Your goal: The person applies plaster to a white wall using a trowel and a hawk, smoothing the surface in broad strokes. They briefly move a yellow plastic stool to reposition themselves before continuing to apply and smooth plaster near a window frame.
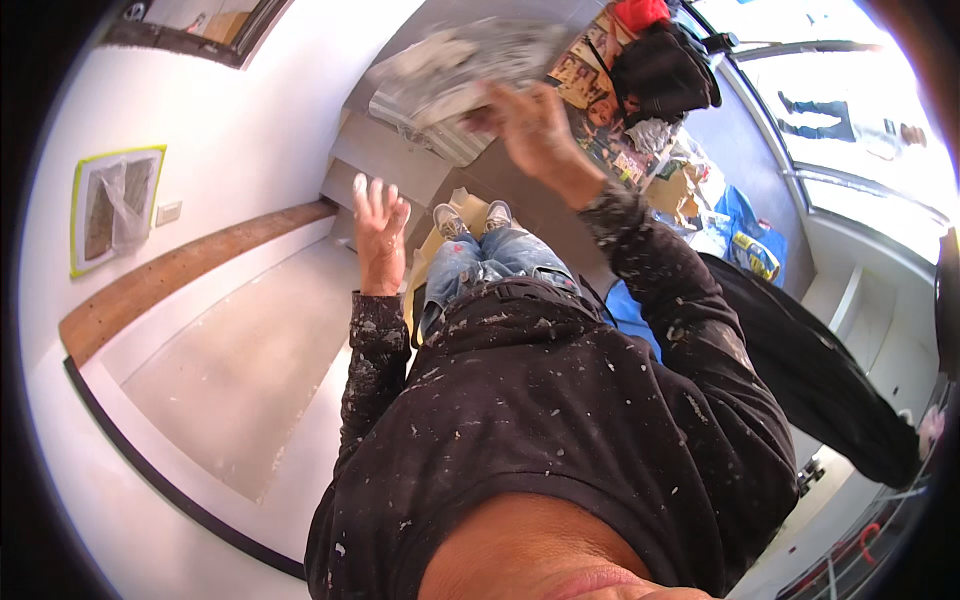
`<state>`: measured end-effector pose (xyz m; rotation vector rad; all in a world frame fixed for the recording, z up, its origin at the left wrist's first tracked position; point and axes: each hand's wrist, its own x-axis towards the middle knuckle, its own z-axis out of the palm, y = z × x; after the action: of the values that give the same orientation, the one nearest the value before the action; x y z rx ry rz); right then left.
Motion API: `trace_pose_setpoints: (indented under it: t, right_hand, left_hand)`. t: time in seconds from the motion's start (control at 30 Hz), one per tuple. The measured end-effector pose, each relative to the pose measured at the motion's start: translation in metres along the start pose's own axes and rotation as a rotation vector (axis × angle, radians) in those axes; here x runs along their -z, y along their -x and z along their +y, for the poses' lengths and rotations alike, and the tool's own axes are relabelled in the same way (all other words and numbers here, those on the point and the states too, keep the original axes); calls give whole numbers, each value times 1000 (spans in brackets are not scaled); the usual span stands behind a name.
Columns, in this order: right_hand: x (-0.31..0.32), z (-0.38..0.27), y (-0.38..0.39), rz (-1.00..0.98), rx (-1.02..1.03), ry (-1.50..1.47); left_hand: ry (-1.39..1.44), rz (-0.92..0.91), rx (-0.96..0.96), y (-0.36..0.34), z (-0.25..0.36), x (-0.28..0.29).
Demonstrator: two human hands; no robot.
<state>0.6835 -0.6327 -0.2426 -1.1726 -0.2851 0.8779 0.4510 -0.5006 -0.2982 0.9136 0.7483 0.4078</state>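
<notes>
A flat grey-and-white object (pixel 465 68), smeared by motion, is in my right hand (pixel 540 140) at the top centre; it looks like a board or tray with white compound, but I cannot make out which. My fingers are closed at its lower edge. My left hand (pixel 381 230) is raised left of centre, its fingers apart and white-tipped, holding nothing. Both sleeves are spattered with white. Below the hands my shoes (pixel 448 220) stand on a yellowish surface.
A wooden ledge (pixel 190 275) runs along the left wall beside a taped, plastic-covered opening (pixel 117 210). At upper right are black bags (pixel 665 70), printed sheets, blue plastic bags (pixel 745 220) and a window (pixel 830 110). A long black item (pixel 830 380) lies at right.
</notes>
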Motion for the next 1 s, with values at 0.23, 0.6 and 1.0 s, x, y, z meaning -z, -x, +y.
trace_pose_setpoints:
  t: [0.23, 0.6, 1.0]
  right_hand:
    - [46, -1, -15, 273, 57, -84]
    - [-22, 56, -149, 138, -10, 106]
    - [-85, 130, -283, -1018, -327, 279]
  left_hand:
    - [-812, 369, 488, 71, -184, 278]
    - [-995, 551, 818, 181, -355, 350]
    - [-827, 1281, 1050, 279, -578, 340]
